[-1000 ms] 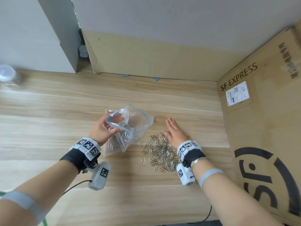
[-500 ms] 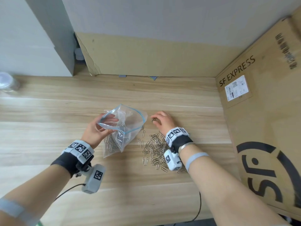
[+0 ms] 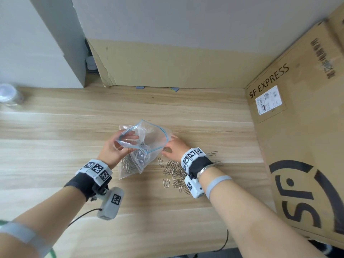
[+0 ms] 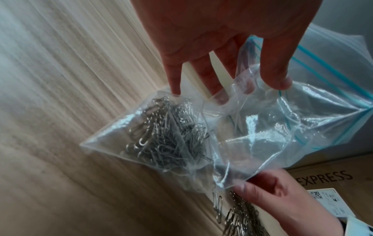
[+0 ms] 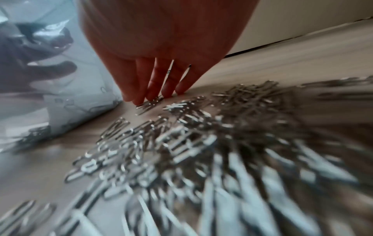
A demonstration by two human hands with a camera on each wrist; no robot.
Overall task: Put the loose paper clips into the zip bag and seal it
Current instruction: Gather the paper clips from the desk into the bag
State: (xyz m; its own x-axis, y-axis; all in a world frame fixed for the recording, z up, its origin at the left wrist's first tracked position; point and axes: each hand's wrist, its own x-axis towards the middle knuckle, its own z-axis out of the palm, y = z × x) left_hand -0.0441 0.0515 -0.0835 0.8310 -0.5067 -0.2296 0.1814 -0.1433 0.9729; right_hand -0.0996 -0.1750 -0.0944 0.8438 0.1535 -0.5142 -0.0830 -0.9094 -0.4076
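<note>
A clear zip bag (image 3: 155, 139) with a blue zip line stands on the wooden table (image 3: 55, 131), its mouth held wide. My left hand (image 3: 115, 151) grips the near-left lip, thumb inside and fingers outside, as the left wrist view shows (image 4: 222, 47). A clump of paper clips (image 4: 165, 135) lies in the bag's bottom corner. My right hand (image 3: 176, 148) is at the bag's right side, fingertips bunched on a few paper clips (image 5: 149, 103) against the table. The loose pile of paper clips (image 3: 175, 174) spreads under and behind that wrist.
A large SF EXPRESS cardboard box (image 3: 297, 146) walls off the right side. A cardboard sheet (image 3: 167, 66) leans along the back, beside a grey panel (image 3: 55, 43). A clear jar (image 3: 9, 94) stands at the far left. A black cable (image 3: 83, 215) trails from the left wrist camera.
My right hand left its flat rest beside the pile, curled onto clips at the far side, then slid left to the bag's edge. The left hand kept holding the bag open.
</note>
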